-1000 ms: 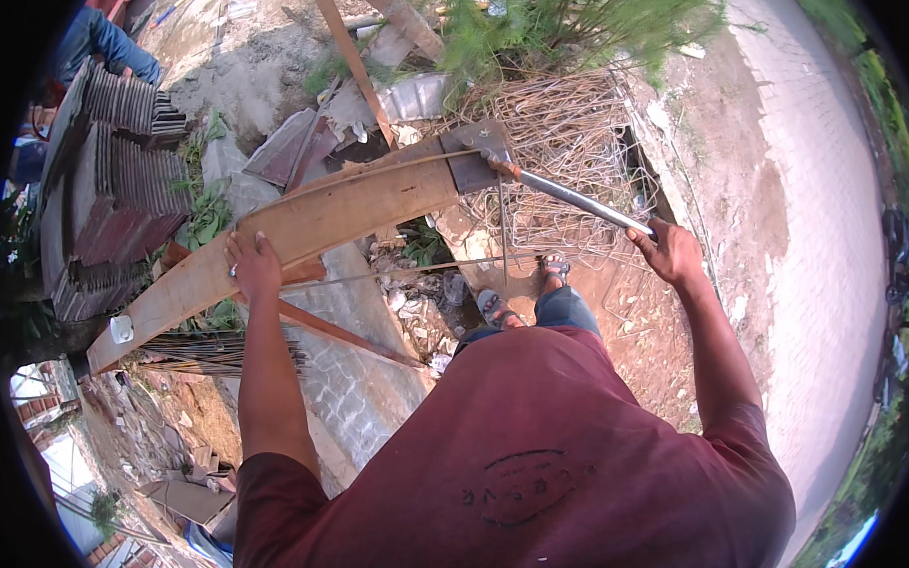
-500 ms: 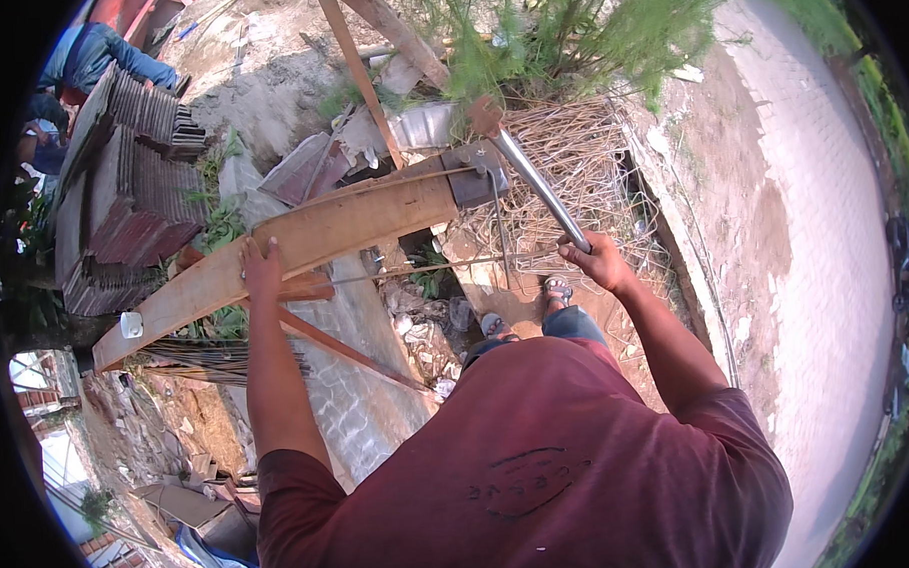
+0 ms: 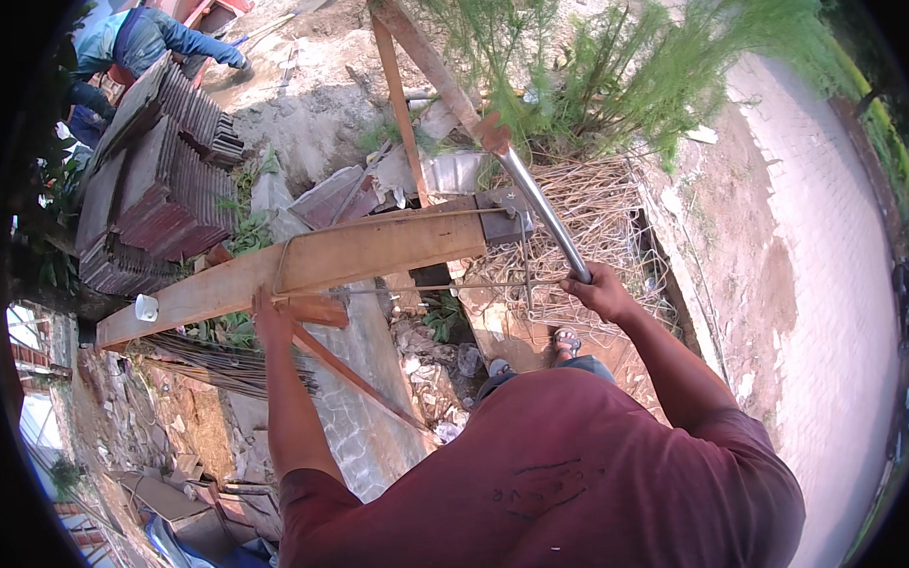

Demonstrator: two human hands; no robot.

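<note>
My right hand (image 3: 603,293) is closed around the near end of a shiny metal pipe (image 3: 544,211) with a rusty head (image 3: 492,133), which slants up and away to the left. My left hand (image 3: 269,316) is at the near edge of a wooden plank (image 3: 373,249), its fingers closed on a thin bent steel rod (image 3: 425,288). One stretch of the rod lies along the plank; another runs from my left hand toward my right. At the plank's right end is a dark metal plate (image 3: 494,218). My left fingertips are partly hidden.
A heap of bent steel rods (image 3: 602,219) lies beyond my right hand. Stacked roof tiles (image 3: 161,194) stand at the far left, with a person in blue (image 3: 151,44) bending behind them. Straight rods (image 3: 227,362) lie under the plank; a white cup-like object (image 3: 146,309) sits on it.
My left hand has moved from the plank's face to its near edge. My right hand keeps its hold on the pipe. The whole view has shifted slightly.
</note>
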